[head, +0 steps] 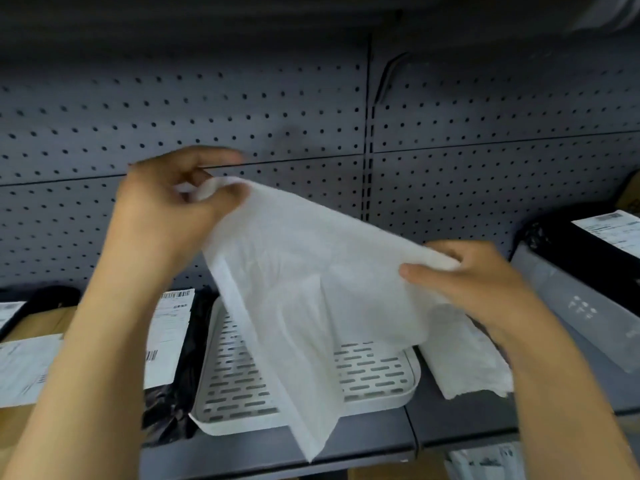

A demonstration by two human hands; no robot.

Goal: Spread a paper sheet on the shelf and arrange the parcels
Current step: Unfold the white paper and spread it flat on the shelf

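Note:
A white paper sheet (311, 292) hangs in the air above a white slotted tray (377, 375) on the grey shelf (377, 434). My left hand (173, 206) pinches the sheet's upper left corner, raised high. My right hand (481, 282) grips its right edge, lower down. The sheet droops between them, and its bottom corner reaches past the shelf's front edge. A black parcel (183, 358) with a white label lies just left of the tray. A brown parcel (31, 341) with a label sits further left. Black and grey parcels (588, 258) lie at the right.
A folded stack of white paper (464, 365) lies on the shelf right of the tray. Grey pegboard (277, 109) forms the back wall. Another shelf level shows below at the bottom right (485, 459).

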